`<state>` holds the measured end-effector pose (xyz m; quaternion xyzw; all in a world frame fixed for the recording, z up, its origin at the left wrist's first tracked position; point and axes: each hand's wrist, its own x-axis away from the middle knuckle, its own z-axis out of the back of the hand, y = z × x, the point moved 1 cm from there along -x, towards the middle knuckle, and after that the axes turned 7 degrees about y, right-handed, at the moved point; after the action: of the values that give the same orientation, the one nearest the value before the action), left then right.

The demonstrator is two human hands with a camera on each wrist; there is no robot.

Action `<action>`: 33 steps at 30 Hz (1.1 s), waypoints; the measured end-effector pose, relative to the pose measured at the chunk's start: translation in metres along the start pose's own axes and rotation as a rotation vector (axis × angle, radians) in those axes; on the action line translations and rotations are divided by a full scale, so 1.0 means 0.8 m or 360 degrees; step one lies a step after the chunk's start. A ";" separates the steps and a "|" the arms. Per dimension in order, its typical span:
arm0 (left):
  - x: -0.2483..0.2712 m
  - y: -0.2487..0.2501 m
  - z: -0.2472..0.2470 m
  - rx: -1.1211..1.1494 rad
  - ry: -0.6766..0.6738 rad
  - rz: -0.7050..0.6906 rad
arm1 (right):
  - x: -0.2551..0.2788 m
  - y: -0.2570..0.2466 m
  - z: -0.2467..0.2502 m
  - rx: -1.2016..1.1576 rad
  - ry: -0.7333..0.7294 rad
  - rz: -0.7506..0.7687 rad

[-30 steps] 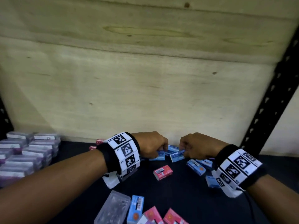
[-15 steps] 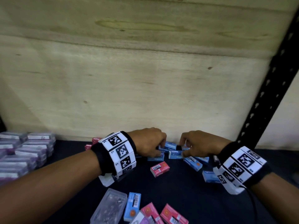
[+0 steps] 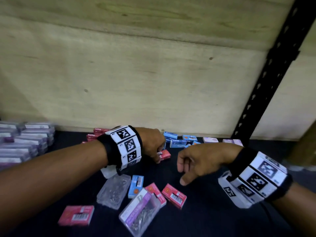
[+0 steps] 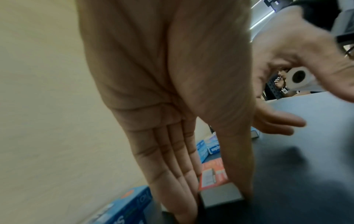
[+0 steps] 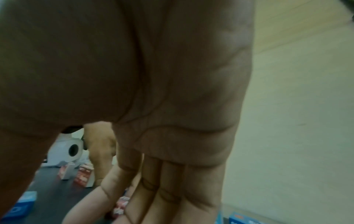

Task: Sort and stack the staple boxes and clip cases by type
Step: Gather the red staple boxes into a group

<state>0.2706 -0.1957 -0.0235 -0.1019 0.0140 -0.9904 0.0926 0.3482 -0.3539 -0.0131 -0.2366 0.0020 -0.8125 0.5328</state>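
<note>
On blue box [image 3: 177, 144], faint "Staples" lettering

The right hand [image 5: 172, 121] fills most of the view, palm toward the camera and fingers [image 5: 168, 194] extended downward, holding nothing. Past its thumb side, two small red boxes [image 5: 76, 174] stand on the dark surface [image 5: 51, 195] beside the other hand [image 5: 101, 151]. A blue box [image 5: 21, 207] lies lower left, and a pale wall [image 5: 296, 121] runs along the little-finger side.
</note>
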 end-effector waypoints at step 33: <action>0.049 -0.024 -0.001 0.0038 -0.0189 0.0110 | -0.015 0.011 -0.006 0.0187 0.0123 -0.0090</action>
<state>0.2296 -0.1840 -0.0153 -0.1587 0.0001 -0.9789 0.1287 0.3578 -0.3486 -0.0238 -0.1733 -0.0317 -0.8346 0.5220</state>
